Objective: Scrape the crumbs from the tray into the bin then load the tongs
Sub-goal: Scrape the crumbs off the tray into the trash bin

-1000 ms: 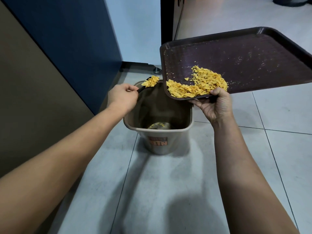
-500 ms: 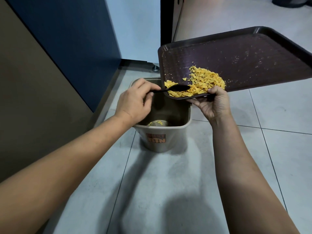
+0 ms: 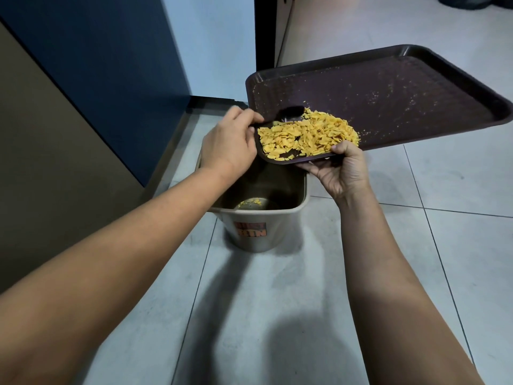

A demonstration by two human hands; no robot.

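Observation:
A dark brown tray (image 3: 388, 87) is tilted over a beige bin (image 3: 258, 232) on the floor. My right hand (image 3: 341, 168) grips the tray's near lower edge from below, thumb on the rim. A heap of yellow crumbs (image 3: 308, 134) lies at the tray's low corner above the bin. My left hand (image 3: 230, 143) holds the handle of a black spoon-like utensil (image 3: 290, 113), whose head rests on the tray just behind the crumb heap. A few crumbs lie at the bin's bottom (image 3: 251, 202).
A dark blue panel (image 3: 111, 65) and a brown wall (image 3: 41, 148) stand to the left of the bin. Grey floor tiles (image 3: 277, 301) spread around it. A dark door frame (image 3: 263, 31) rises behind the tray.
My left hand carried the utensil from over the bin onto the tray, and its head now sits behind the crumbs. The tray has stayed tilted in my right hand.

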